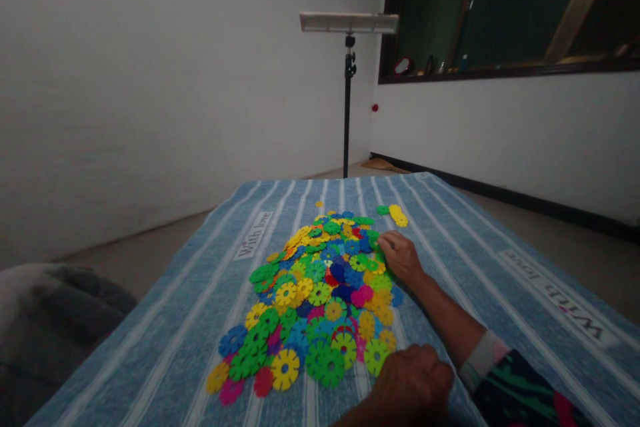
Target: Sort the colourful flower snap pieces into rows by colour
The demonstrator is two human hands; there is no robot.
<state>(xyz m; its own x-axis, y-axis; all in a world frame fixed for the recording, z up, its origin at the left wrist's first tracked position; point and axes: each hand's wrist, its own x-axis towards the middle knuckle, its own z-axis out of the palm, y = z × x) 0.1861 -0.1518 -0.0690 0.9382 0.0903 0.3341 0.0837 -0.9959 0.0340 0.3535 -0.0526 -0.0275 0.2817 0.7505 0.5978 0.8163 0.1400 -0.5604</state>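
A large heap of notched, flower-shaped plastic discs point(320, 293) in green, yellow, blue, pink, red and orange lies on the striped blue cloth. My right hand point(401, 258) reaches to the far right side of the heap, its fingers pressed together on a green disc point(373, 239) at the edge. Nearer to me, my left hand point(416, 380) is curled by the heap's near right corner, beside a yellow-green disc point(376, 356). Its fingertips are hidden, and anything inside them does not show.
Beyond my right hand lie yellow discs point(399, 215) and a green disc point(383, 210). A small orange disc point(319, 204) sits behind the heap. A lamp stand point(347, 114) rises past the table's far edge. Grey fabric point(55, 340) is at the left.
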